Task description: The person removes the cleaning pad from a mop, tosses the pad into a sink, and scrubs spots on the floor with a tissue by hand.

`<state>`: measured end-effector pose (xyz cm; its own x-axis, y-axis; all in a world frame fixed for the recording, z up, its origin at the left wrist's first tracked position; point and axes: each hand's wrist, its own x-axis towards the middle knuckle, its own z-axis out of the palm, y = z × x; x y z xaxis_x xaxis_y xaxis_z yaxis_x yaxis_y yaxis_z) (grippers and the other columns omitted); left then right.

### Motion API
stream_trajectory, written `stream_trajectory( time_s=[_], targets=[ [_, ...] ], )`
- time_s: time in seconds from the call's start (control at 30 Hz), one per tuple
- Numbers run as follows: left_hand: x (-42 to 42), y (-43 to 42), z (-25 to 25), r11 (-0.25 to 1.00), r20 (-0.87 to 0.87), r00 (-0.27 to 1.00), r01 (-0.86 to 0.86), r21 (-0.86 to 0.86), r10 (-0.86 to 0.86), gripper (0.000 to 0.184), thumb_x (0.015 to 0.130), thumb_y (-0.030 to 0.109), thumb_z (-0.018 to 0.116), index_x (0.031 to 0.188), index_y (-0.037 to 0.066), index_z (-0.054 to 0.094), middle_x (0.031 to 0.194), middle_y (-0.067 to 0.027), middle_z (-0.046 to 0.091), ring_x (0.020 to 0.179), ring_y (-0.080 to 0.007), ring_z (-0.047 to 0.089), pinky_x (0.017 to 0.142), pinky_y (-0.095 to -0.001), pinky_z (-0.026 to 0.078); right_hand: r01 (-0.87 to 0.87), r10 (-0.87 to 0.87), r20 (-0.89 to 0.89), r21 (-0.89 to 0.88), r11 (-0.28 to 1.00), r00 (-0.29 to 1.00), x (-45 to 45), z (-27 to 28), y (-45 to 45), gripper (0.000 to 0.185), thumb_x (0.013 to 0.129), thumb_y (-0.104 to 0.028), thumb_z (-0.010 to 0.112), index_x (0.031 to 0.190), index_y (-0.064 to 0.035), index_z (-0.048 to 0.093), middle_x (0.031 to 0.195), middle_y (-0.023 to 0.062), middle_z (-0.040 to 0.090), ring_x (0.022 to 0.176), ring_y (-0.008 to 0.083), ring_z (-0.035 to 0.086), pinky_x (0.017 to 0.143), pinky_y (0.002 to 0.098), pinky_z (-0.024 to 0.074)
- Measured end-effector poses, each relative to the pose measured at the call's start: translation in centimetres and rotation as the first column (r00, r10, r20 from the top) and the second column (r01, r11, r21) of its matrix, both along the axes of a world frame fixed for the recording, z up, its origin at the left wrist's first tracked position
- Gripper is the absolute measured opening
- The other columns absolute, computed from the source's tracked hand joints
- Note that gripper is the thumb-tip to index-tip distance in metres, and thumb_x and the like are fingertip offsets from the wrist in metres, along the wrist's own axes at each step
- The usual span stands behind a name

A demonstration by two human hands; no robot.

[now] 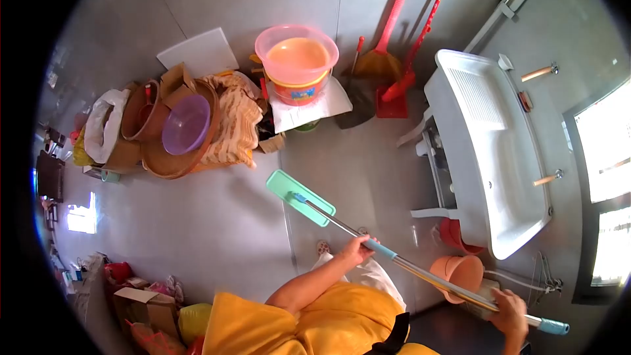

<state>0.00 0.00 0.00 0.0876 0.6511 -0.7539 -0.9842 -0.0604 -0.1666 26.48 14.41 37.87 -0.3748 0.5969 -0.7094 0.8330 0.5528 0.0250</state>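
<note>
A flat mop with a green rectangular head [301, 198] and a long metal pole [430, 279] slants across the view from centre to lower right. My left hand [357, 250] is closed round the pole near its blue collar, above my feet. Farther up the pole, close to its blue end grip, my right hand [509, 313] is wrapped round the metal. The mop head is over the grey floor [217, 223]; whether it touches the floor I cannot tell.
A white sink [513, 177] stands at the right, with an orange bucket [458, 275] below it. Brooms and a red dustpan [392, 102] lean at the back wall. Basins, including a purple one [186, 125], and stacked buckets sit back left. Boxes [146, 309] lie front left.
</note>
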Motion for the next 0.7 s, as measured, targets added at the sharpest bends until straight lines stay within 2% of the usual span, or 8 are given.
stream_trajectory(
  time_s=[0.03,0.07,0.1,0.17,0.23,0.33,0.6,0.7],
  targets=[
    [0.2,0.2,-0.1,0.998,-0.037,0.997,0.062,0.002,-0.062,0.021,0.081,0.014,0.065,0.098,0.008,0.053,0.097,-0.0095,0.059,0.097,-0.0289,0.058,0.088,-0.0402,0.048,-0.005,0.005,-0.012,-0.001,1.000,1.000,-0.3,-0.5,0.2,0.075,0.057,-0.024,0.080,0.125,-0.0158,0.048,0.119,0.0109,0.054,0.110,0.0270,0.050,0.089,0.0422,0.0409],
    [0.6,0.3,-0.3,0.993,-0.072,0.990,0.122,-0.001,-0.122,0.017,0.081,0.014,0.064,0.094,0.008,0.055,0.096,-0.0080,0.059,0.095,-0.0255,0.059,0.086,-0.0379,0.049,-0.221,0.273,-0.235,0.226,0.949,0.933,-0.5,-4.0,-1.2,0.076,0.054,-0.023,0.081,0.123,-0.0172,0.049,0.110,0.0105,0.057,0.099,0.0293,0.055,0.078,0.0441,0.0447],
    [0.3,-1.1,0.3,0.988,-0.112,0.981,0.156,-0.017,-0.157,0.016,0.081,0.014,0.065,0.093,0.009,0.056,0.094,-0.0063,0.059,0.092,-0.0228,0.059,0.083,-0.0363,0.050,-0.281,0.346,-0.292,0.242,0.929,0.892,-1.3,-7.0,-2.7,0.075,0.057,-0.027,0.079,0.125,-0.0190,0.048,0.108,0.0115,0.058,0.094,0.0303,0.057,0.077,0.0441,0.0462],
    [1.8,0.1,-0.1,0.979,-0.144,0.969,0.204,0.007,-0.201,0.013,0.080,0.013,0.066,0.089,0.011,0.057,0.089,-0.0029,0.060,0.086,-0.0175,0.060,0.078,-0.0330,0.051,-0.241,0.246,-0.382,0.062,0.968,0.891,-5.5,-10.3,-3.7,0.072,0.063,-0.034,0.075,0.127,-0.0189,0.046,0.110,0.0126,0.057,0.094,0.0316,0.058,0.074,0.0434,0.0483],
    [2.4,1.0,2.8,0.969,-0.197,0.953,0.244,0.048,-0.231,0.012,0.080,0.014,0.067,0.087,0.013,0.057,0.084,0.0002,0.059,0.079,-0.0135,0.059,0.074,-0.0306,0.051,-0.274,0.317,-0.403,0.162,0.948,0.858,-10.3,-13.1,-5.6,0.070,0.062,-0.030,0.076,0.125,-0.0177,0.049,0.099,0.0105,0.060,0.081,0.0298,0.062,0.068,0.0399,0.0501],
    [2.3,0.8,5.7,0.961,-0.317,0.922,0.263,0.085,-0.224,0.017,0.075,0.019,0.072,0.081,0.010,0.059,0.078,0.0001,0.059,0.068,-0.0115,0.059,0.062,-0.0260,0.051,-0.205,0.273,-0.394,0.206,0.957,0.878,-14.5,-18.5,-7.2,0.049,0.068,-0.017,0.069,0.113,-0.0118,0.053,0.085,0.0164,0.062,0.075,0.0355,0.062,0.064,0.0435,0.0488],
    [1.9,2.4,8.7,0.915,-0.521,0.755,0.372,-0.158,-0.397,0.037,0.070,0.037,0.077,0.081,0.011,0.053,0.078,-0.0021,0.059,0.064,-0.0117,0.058,0.061,-0.0246,0.052,-0.108,0.111,-0.511,0.036,0.994,0.852,-13.7,-17.3,-4.6,0.043,0.069,-0.019,0.070,0.110,-0.0083,0.059,0.089,0.0189,0.064,0.084,0.0366,0.061,0.073,0.0424,0.0476],
    [1.0,2.0,7.7,0.838,-0.475,0.749,0.544,0.042,-0.462,0.043,0.071,0.046,0.073,0.082,0.010,0.053,0.077,-0.0018,0.058,0.063,-0.0117,0.058,0.061,-0.0255,0.052,-0.105,0.090,-0.543,0.003,0.994,0.835,-12.9,-16.3,-3.8,0.043,0.068,-0.019,0.071,0.109,-0.0080,0.060,0.088,0.0189,0.064,0.083,0.0368,0.061,0.073,0.0421,0.0476]
  ],
)
